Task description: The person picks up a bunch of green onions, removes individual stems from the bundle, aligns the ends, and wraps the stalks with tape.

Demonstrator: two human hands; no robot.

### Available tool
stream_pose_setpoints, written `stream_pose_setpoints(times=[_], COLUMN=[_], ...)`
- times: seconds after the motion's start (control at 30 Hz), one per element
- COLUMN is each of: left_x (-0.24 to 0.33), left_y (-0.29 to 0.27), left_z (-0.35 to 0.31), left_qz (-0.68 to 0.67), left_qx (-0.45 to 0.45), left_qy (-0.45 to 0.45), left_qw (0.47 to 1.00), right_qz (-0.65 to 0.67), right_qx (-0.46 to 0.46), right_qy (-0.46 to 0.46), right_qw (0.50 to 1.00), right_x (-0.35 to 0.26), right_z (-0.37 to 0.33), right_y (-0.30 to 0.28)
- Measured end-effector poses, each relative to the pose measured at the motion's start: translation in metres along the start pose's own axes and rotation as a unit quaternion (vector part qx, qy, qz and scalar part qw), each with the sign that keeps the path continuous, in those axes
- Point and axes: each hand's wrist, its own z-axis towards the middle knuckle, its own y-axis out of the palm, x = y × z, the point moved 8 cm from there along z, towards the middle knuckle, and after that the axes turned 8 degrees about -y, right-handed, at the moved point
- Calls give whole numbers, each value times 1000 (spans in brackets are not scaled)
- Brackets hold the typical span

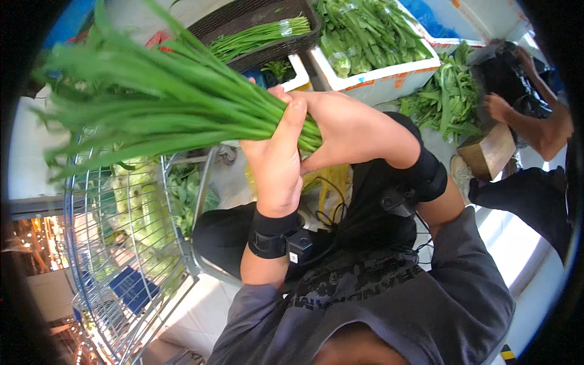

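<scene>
A thick bunch of green chives is held up in front of me, its long flat leaves fanning out to the far left, blurred at the tips. My left hand is closed around the lower stems, thumb across the top. Wrapped round the same stems from the right, my right hand presses against the left one. The cut stem ends show between the two palms. Some of the right hand's fingers are hidden behind the bunch.
A wire shopping cart with green vegetables stands at my left. Ahead sit a dark woven basket with a bundle of green stalks and a white foam box of leafy greens. Loose greens lie by another person's hand and a wooden block.
</scene>
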Motion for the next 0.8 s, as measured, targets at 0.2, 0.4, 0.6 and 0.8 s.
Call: stream_pose_setpoints(times=[0.2, 0.4, 0.6, 0.8], left_x=[-36, -57, -71, -88], left_y=[-12, -17, -18, -14], left_z=[-1, 4, 6, -5], left_qz=[-46, -98, -117, -190], left_qx=[-36, -44, -58, -64], left_qy=[-8, -10, -15, -90], left_qw=[998, 994, 991, 976], right_qz=[-11, -113, -135, -151], right_qx=[-70, -54, -54, -100], right_qy=[28, 111, 102, 130], right_qw=[997, 986, 984, 975], right_x=[9, 17, 19, 23], right_z=[-9, -18, -24, -37], right_y=[10, 11, 13, 12])
